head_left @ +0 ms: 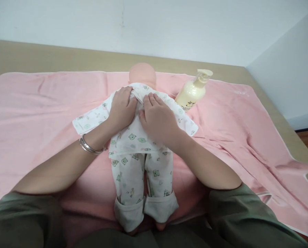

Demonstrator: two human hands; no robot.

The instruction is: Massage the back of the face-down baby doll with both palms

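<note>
while both hands point(141, 113) press, doll point(141, 137) face-down, printed pyjamas

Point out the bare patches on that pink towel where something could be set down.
Broad bare stretch of pink towel left of the doll. Another to its right, below the lotion bottle, though rumpled. Crowded at the doll's back, under the left hand and right hand.

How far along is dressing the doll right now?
Done: the doll lies face-down on the pink towel with printed trousers on and cuffs rolled. In hand: the left hand and right hand press the bunched top near the neck. Left: the top looks unsmoothed; the lotion bottle lies untouched.
</note>
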